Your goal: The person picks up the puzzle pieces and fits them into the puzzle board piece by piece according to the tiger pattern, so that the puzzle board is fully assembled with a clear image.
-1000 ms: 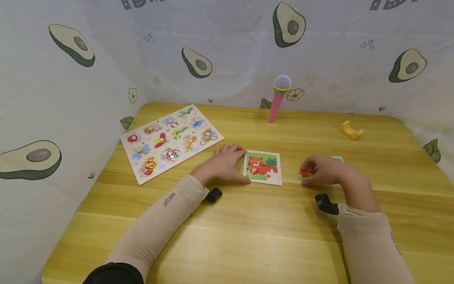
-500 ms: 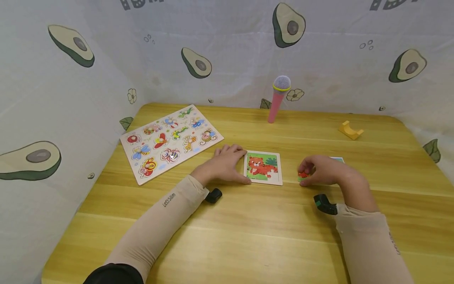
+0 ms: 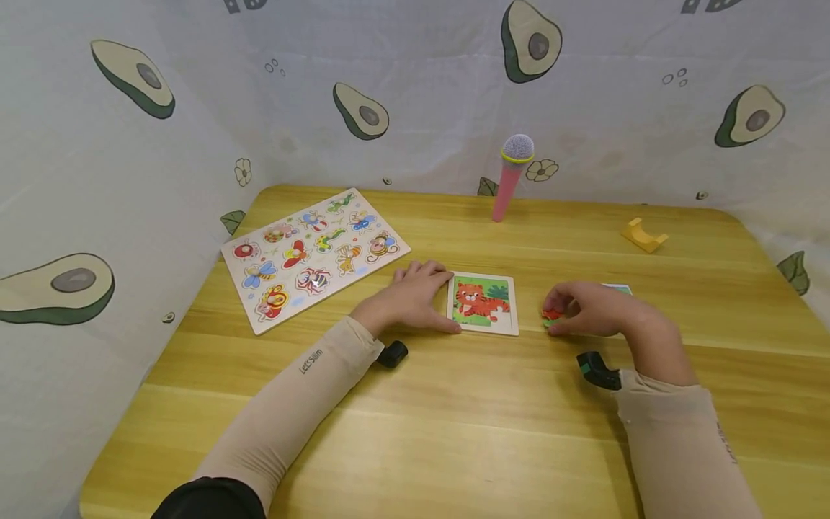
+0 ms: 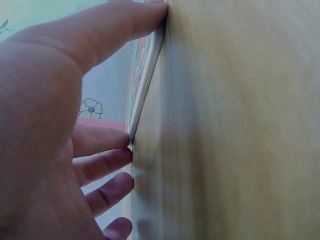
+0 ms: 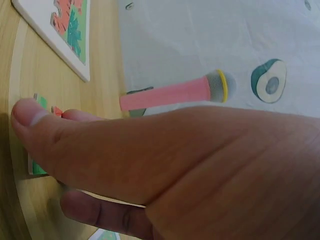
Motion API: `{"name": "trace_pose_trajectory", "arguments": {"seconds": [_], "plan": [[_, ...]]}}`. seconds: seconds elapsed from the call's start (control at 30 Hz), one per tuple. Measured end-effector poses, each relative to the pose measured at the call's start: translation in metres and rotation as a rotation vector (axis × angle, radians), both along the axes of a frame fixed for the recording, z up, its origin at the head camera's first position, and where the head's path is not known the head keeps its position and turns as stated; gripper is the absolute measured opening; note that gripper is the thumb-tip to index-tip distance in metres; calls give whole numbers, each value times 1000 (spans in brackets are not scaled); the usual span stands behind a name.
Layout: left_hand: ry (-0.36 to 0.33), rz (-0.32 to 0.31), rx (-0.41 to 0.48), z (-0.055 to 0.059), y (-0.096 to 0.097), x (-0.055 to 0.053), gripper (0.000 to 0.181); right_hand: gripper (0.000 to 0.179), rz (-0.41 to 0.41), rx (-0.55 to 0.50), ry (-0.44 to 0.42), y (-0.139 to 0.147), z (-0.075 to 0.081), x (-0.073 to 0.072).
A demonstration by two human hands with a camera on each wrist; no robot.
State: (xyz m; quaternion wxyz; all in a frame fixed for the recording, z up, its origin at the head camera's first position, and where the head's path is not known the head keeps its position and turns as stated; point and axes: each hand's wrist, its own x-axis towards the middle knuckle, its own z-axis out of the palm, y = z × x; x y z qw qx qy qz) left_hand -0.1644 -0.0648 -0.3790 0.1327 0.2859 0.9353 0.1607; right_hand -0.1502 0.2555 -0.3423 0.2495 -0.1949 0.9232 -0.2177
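A small square jigsaw puzzle board [image 3: 483,303] with a red tiger on green lies mid-table. Its lower right part shows pale backing without picture. My left hand [image 3: 418,297] rests at the board's left side, thumb at the near left corner and index fingertip at the far left corner. In the left wrist view, the fingers are spread and the thumb [image 4: 115,25] touches the board's edge. To the right of the board, my right hand [image 3: 590,310] pinches a red and green puzzle piece [image 3: 550,316] between thumb and fingers. The hand hides part of the piece.
Behind the right hand, a flat card-like piece with a blue edge [image 3: 619,288] shows partly. An insect peg puzzle [image 3: 318,256] lies at the left. A pink toy microphone [image 3: 509,184] stands at the back, and a yellow curved block [image 3: 644,236] lies back right.
The right hand has shifted very slightly left relative to the board, and the puzzle piece in its fingers looks tilted differently. The left hand and the board keep their places.
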Motion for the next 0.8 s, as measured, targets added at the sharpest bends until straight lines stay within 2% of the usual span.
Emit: {"name": "trace_pose_trajectory", "arguments": {"seconds": [0.17, 0.4, 0.57, 0.8], "plan": [[2, 3, 0, -1, 0, -1, 102, 34, -4, -32, 4, -10, 1, 1], [1, 5, 5, 0, 0, 0, 102, 31, 53, -116, 72, -30, -4, 1], [1, 5, 4, 0, 0, 0, 102, 31, 66, -151, 114, -44, -10, 1], [-2, 4, 4, 2, 0, 1, 102, 31, 70, -177, 87, -56, -15, 2]]}}
